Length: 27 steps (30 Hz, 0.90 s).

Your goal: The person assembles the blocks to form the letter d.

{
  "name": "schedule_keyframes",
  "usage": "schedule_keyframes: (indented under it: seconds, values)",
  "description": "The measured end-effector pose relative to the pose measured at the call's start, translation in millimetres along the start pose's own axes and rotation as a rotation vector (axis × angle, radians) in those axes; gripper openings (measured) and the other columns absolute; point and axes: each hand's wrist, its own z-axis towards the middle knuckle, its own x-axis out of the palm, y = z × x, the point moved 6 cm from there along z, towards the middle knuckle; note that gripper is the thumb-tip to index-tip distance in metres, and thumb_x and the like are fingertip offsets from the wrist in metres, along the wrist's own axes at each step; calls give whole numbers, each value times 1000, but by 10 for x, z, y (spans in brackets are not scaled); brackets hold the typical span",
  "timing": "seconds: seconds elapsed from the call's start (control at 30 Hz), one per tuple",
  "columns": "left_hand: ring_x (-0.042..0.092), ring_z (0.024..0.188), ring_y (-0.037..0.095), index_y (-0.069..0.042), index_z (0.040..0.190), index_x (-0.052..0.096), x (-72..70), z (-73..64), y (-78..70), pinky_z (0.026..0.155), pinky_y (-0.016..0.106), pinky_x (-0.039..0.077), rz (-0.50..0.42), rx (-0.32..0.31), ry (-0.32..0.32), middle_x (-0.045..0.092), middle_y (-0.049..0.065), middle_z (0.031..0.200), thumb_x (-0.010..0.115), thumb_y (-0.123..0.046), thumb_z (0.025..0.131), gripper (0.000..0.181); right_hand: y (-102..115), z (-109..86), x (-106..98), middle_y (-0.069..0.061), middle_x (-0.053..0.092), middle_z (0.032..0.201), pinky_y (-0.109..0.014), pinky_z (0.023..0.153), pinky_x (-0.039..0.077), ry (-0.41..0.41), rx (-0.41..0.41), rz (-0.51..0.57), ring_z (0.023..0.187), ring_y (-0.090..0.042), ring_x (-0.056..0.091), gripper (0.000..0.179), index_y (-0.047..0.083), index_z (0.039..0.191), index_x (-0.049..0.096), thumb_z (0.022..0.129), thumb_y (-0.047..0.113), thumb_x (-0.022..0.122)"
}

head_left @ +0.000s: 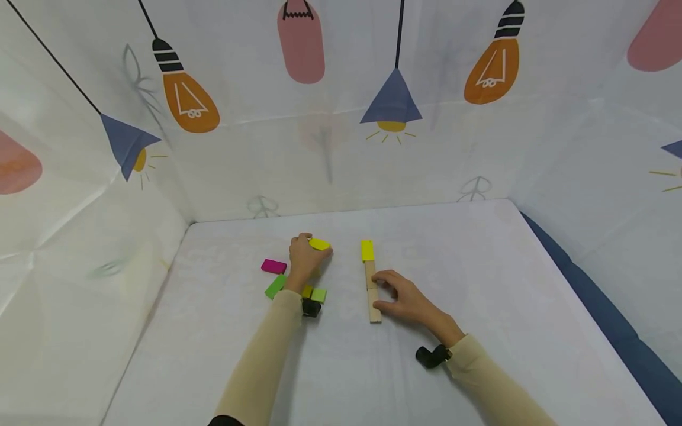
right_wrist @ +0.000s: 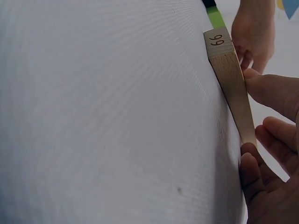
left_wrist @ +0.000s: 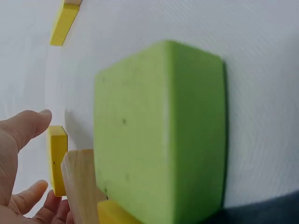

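My left hand (head_left: 305,260) pinches a yellow block (head_left: 319,244), thumb at one end and fingers at the other. In the left wrist view that yellow block (left_wrist: 58,161) stands beyond a plain wooden block (left_wrist: 81,186) and a large, near light-green block (left_wrist: 140,135). My right hand (head_left: 407,299) is beside a straight row of blocks, its thumb and fingers spread apart along two plain wooden blocks (head_left: 375,306). At the row's far end lies another yellow block (head_left: 367,249). The right wrist view shows the near wooden block's marked end (right_wrist: 218,41), with the thumb against its side.
A magenta block (head_left: 274,266) and a green block (head_left: 275,286) lie left of my left hand. Under that wrist are a small yellow block (head_left: 307,291) and the light-green block (head_left: 318,295). The white table (head_left: 458,248) meets a printed cloth wall (head_left: 341,154) behind.
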Motion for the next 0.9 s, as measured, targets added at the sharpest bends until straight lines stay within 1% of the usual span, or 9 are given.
schedule_keyframes:
  seconds: [0.13,0.33,0.47,0.67,0.9]
  values:
    - [46,129,37,-4,144,49,19,-8,-31,115,50,41,15,7,-1,49,21,142,80,-31,87,70,16,-8,1,-13,63,129,-27,77,52,-12,-28,0,103,-23,60,56,0,136,59,88,17,82]
    - [48,127,36,-5,143,50,78,-23,-84,113,50,42,-5,39,17,53,19,140,79,-23,87,66,-7,-5,11,-11,63,131,-26,79,52,4,4,-1,105,-20,59,57,1,138,58,89,19,81]
    - [49,126,34,-5,142,50,116,-18,-96,114,48,42,-28,67,24,54,18,140,79,-21,87,65,3,-1,10,-11,63,130,-27,79,52,5,2,-2,105,-22,60,57,1,138,58,90,20,81]
    - [53,125,33,-2,142,52,136,-18,-107,114,45,44,-58,106,42,55,20,140,79,-16,87,64,23,-3,5,-12,63,131,-29,80,53,1,5,3,106,-24,60,57,1,138,58,90,20,81]
    - [56,122,34,2,141,54,149,-15,-124,109,44,49,-76,151,46,55,23,136,82,-12,85,64,23,-6,3,-12,63,131,-29,80,52,-8,1,5,106,-24,60,57,1,137,58,89,19,82]
